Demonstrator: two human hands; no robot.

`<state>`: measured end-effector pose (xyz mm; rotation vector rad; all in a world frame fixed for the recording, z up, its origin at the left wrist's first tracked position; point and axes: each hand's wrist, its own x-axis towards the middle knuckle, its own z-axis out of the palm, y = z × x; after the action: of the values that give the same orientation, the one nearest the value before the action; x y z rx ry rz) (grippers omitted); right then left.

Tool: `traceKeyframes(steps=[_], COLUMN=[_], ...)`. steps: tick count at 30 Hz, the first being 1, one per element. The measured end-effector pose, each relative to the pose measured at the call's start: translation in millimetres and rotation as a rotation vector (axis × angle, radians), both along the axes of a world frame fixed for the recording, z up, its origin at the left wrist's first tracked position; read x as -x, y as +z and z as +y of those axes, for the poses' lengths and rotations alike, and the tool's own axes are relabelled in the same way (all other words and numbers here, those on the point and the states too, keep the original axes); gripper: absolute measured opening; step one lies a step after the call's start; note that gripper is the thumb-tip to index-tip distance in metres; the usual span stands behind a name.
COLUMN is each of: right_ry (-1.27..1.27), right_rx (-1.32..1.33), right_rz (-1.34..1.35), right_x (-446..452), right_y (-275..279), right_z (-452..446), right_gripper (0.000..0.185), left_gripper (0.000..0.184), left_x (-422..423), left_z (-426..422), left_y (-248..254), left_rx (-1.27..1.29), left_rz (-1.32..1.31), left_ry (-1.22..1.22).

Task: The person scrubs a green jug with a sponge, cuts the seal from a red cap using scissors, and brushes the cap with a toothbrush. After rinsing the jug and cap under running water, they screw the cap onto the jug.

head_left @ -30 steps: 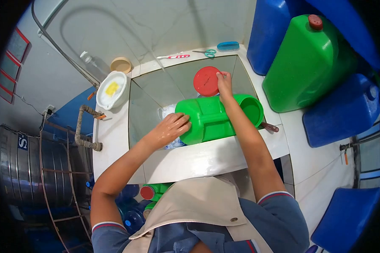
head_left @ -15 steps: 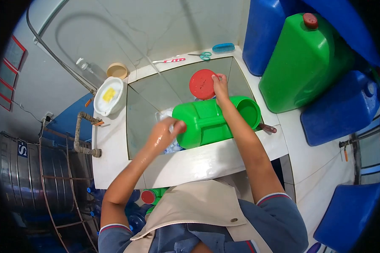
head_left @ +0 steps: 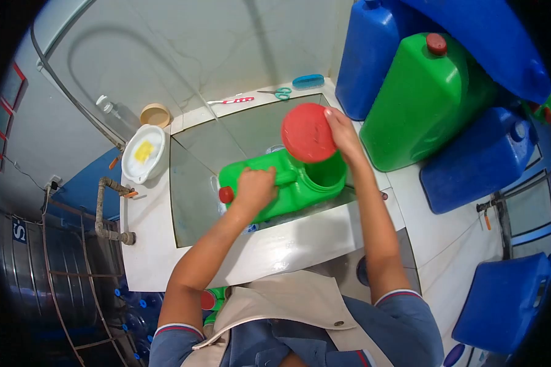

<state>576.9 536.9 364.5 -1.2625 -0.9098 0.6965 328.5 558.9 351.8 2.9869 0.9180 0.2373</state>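
Observation:
A green jug (head_left: 315, 194) lies on its side over the sink (head_left: 193, 205), its wide round mouth facing right and a small red cap (head_left: 226, 194) at its left end. My left hand (head_left: 257, 188) is closed round the jug's handle. In my right hand (head_left: 343, 136) is a large round red lid (head_left: 308, 133), pinched at its right edge. The lid hangs just above the jug's mouth and hides part of it. Whether lid and jug touch, I cannot tell.
Blue jugs (head_left: 367, 67) and a larger green jug (head_left: 410, 104) stand at the right. Along the back ledge lie a toothbrush (head_left: 231, 101), scissors (head_left: 281, 93) and a blue brush (head_left: 308, 81). At the left are a white basin (head_left: 143, 154) with a yellow sponge and a pipe (head_left: 103, 208).
My left hand has gone from the jug's bottom end to its handle. The jug has turned, bringing its small red cap into view. The red lid has risen and moved to the right.

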Motion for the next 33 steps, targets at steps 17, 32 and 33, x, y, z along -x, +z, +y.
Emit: traceKeyframes(steps=[17, 32, 33], right_ry=[-0.228, 0.155, 0.302], right_rx=[0.737, 0.488, 0.410], right_rz=[-1.277, -1.585, -1.452], right_x=[79, 134, 137], right_y=[9, 30, 32], right_z=[21, 88, 120], right_gripper=[0.061, 0.047, 0.042], left_gripper=[0.024, 0.023, 0.024], left_x=[13, 73, 80], left_z=[43, 71, 69], left_y=[-9, -18, -17], left_rx=[0.014, 0.004, 0.041], left_rz=[-0.147, -0.269, -0.256], left_ry=[0.195, 0.314, 0.345])
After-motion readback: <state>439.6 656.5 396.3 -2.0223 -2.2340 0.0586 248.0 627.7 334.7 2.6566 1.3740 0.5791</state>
